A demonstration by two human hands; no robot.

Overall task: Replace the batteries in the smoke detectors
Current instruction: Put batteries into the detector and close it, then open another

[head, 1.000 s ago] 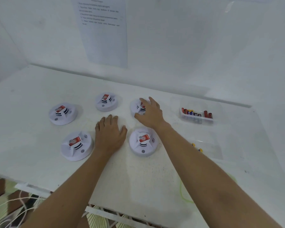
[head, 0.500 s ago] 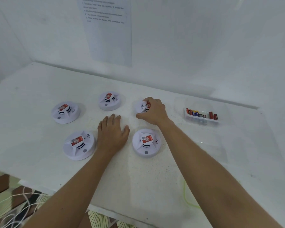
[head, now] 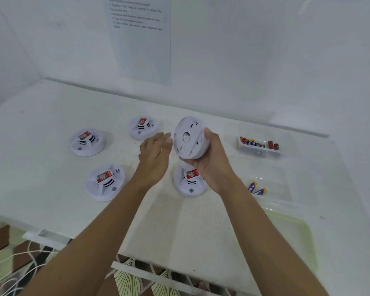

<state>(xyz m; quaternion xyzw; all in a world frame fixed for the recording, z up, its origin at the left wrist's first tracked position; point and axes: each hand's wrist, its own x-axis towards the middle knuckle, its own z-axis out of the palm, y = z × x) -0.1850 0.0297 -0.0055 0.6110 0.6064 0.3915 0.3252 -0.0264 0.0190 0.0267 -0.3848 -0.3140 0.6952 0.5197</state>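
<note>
My right hand grips a white round smoke detector lifted above the table, its flat back turned toward me. My left hand hovers just left of it with fingers relaxed, holding nothing. Several more white detectors with red labels lie on the table: one far left, one near left, one at the back, and one under my right hand. A clear tray of batteries stands to the right. Two loose batteries lie in another clear tray nearer me.
A white wall with a taped instruction sheet rises behind the table. A pale yellow-green tray sits at the near right. The table's front edge runs across the lower left, with white cables on the floor below.
My right hand has lifted the back-middle detector off the table and turned its underside up. My left hand has risen from the table toward it.
</note>
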